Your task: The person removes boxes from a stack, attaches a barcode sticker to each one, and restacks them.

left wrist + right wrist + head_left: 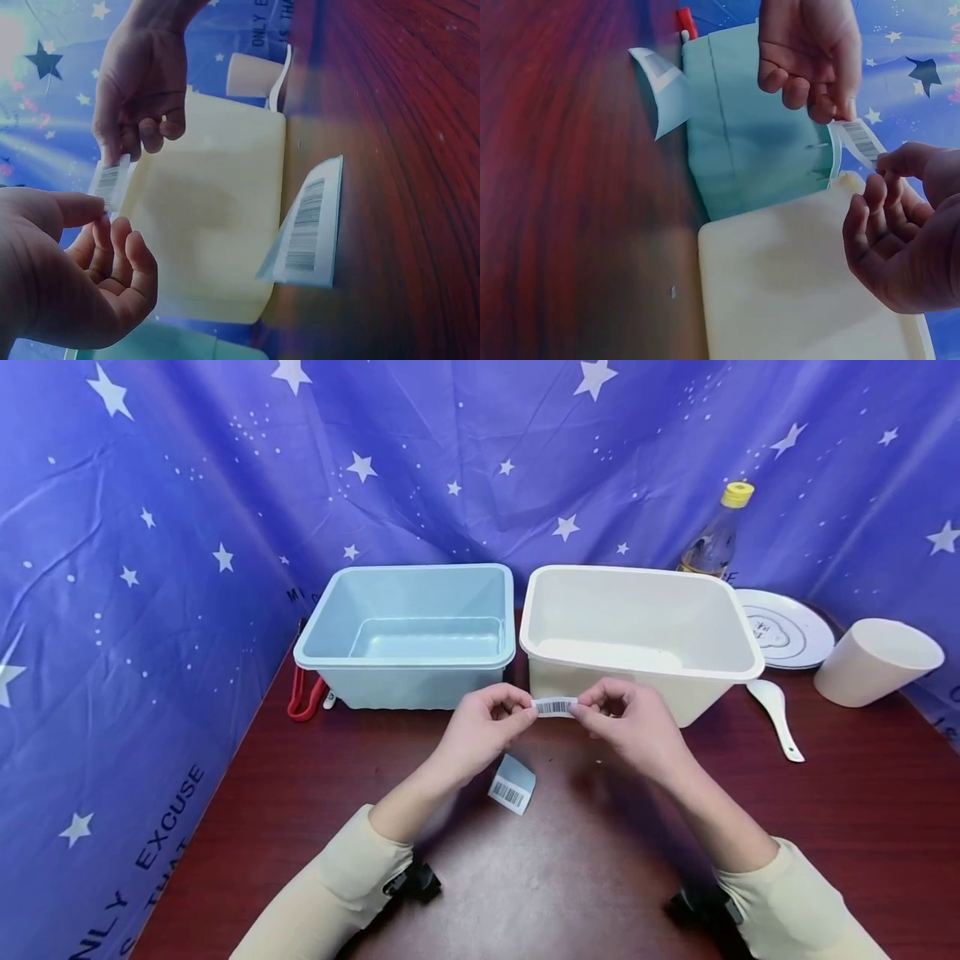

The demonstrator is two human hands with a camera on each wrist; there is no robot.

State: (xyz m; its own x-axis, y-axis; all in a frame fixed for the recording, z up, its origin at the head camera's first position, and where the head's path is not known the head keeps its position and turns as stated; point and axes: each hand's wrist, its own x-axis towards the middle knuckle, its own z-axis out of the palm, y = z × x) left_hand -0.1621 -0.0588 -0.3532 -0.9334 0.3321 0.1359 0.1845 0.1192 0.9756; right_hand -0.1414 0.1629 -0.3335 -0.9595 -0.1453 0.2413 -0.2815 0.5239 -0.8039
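Here both hands meet at the centre of the head view, just in front of the two tubs. The left hand (pixel 480 727) pinches one end of a small barcode label (pixel 555 707) between thumb and fingertips, and the right hand (pixel 633 727) pinches the other end, so each grip is closed on the same strip. The label hangs in the air above the table (pixel 585 877), touching nothing but the fingers. Its long axis runs level from left to right across the frame, one end toward each hand, with the printed face turned up toward the head camera. It is a narrow white strip with black bars; the left wrist view shows it slightly curved.

Just below the hands, a second label (pixel 513 783) lies on the dark red table, white with a barcode and one edge curling up.

Behind the hands, the light blue tub (pixel 408 639) sits left of centre and holds nothing that shows. The cream tub (pixel 637 639) stands just beside it on the right, and its inside also shows only bare plastic.

At the left of the blue tub lies a red looped thing (pixel 303 693), partly hidden. To the right of the cream tub lie a white spoon (pixel 776 714), a tipped cream cup (pixel 873 660), a white plate (pixel 787 628), and a yellow-capped bottle (pixel 716 535) behind. A blue starred cloth (pixel 150 568) fills the upper frame.
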